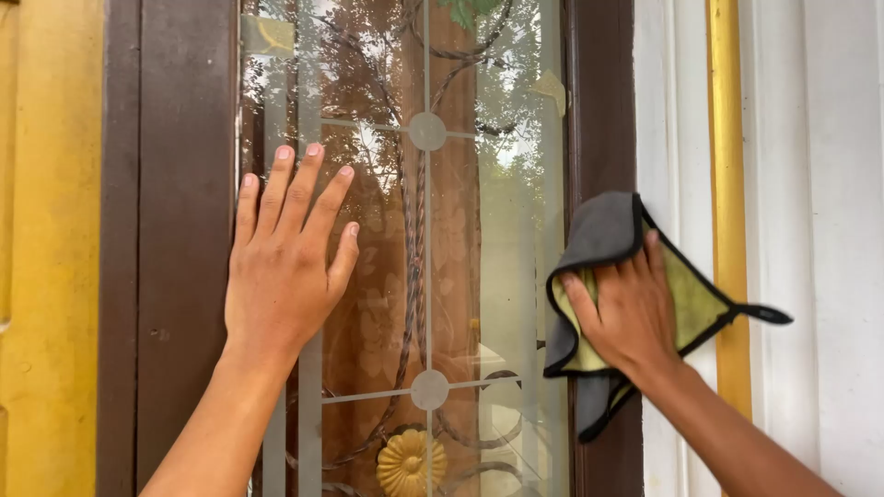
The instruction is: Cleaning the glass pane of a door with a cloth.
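Observation:
My left hand (284, 253) lies flat on the glass pane (497, 239) near its left edge, fingers spread and pointing up, holding nothing. My right hand (628, 308) presses a cleaning cloth (603, 228), grey on one side and yellow-green with black trim on the other, against the right edge of the pane and the dark brown frame (599, 101). Part of the cloth hangs below my right hand, and one corner sticks out to the right.
The pane has etched lines with round discs, and a metal grille with a gold flower (410, 463) shows behind it. A brown frame post (170, 184) and yellow wall (46, 248) stand left; a white wall with a gold strip (727, 166) stands right.

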